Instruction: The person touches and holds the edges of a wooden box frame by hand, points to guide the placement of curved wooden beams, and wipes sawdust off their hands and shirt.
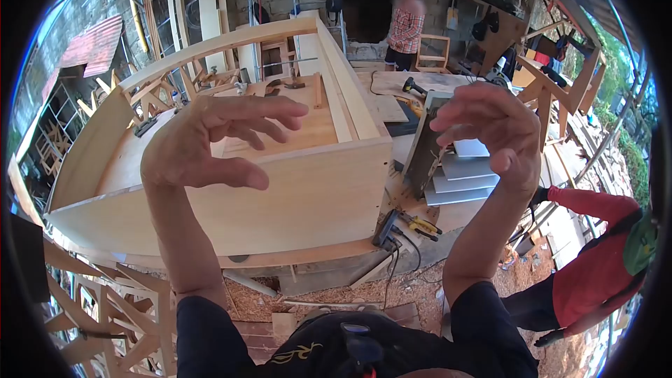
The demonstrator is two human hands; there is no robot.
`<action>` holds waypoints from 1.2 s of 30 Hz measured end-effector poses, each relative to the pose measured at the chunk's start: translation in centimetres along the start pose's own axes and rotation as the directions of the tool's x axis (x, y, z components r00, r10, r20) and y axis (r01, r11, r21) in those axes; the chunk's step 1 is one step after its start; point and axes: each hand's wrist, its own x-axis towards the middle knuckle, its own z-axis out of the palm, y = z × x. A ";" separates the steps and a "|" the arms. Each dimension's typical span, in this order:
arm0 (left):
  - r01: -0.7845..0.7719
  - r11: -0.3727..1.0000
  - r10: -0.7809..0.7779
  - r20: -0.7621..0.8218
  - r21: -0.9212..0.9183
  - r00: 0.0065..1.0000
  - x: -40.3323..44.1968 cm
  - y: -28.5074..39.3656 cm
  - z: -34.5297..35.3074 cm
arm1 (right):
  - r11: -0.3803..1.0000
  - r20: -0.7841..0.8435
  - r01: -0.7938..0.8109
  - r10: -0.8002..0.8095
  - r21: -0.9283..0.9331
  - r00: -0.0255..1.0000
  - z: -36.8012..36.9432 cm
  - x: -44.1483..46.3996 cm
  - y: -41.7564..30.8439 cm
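Both of my hands are raised in front of me with curved, spread fingers and nothing in them. My left hand appears over the front left part of a large pale wooden frame, with its thumb apart from the fingers. To the right, my right hand shows in front of a stack of white panels and an upright dark board. Inside the wooden frame lie a hammer and a wood strip. Neither hand visibly touches anything.
A black tool and yellow-handled pliers lie at the frame's front right corner. A person in red bends at the right. Another person in a checked shirt stands at the back. Wooden pieces are piled lower left.
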 end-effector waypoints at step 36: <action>0.639 0.613 -0.588 -0.273 0.464 0.762 1.5 -10.2 5.9 | 0.833 -0.235 -0.072 -0.071 -0.549 0.969 -2.3 2.8 7.8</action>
